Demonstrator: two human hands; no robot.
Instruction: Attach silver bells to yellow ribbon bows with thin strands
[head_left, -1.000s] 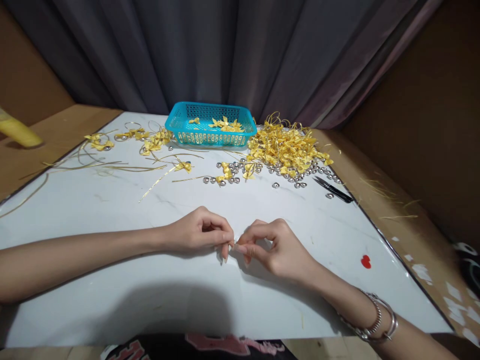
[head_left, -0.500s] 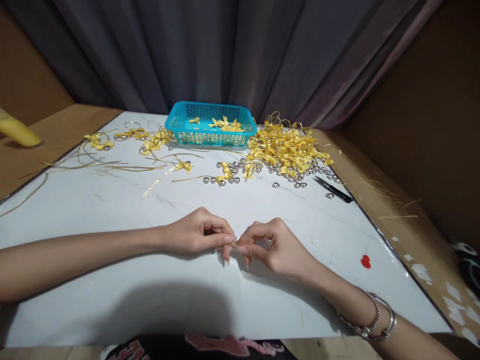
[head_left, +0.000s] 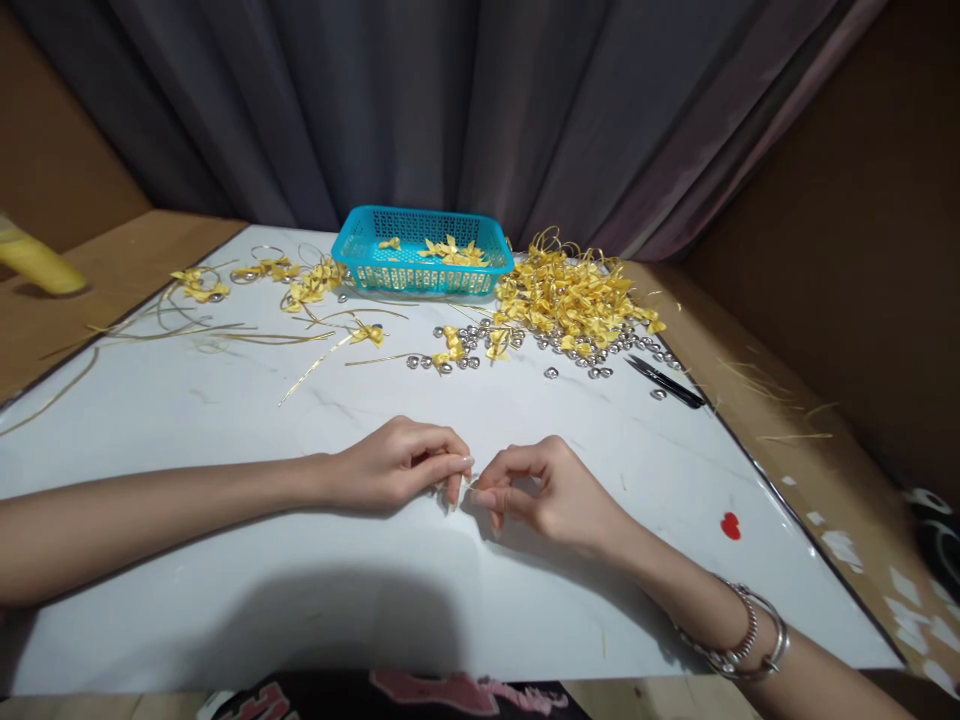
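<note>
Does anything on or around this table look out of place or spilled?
White scraps lie scattered on the brown surface right of the white table, as if dropped. A lone red piece sits apart from the yellow bows. Nothing looks clearly damaged.

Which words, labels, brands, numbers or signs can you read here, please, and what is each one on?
Dark cloth at the bottom edge: pink letters, cut off and too unclear to read reliably.
Black snips: any marking is too small to read.
No other text shows.
</note>
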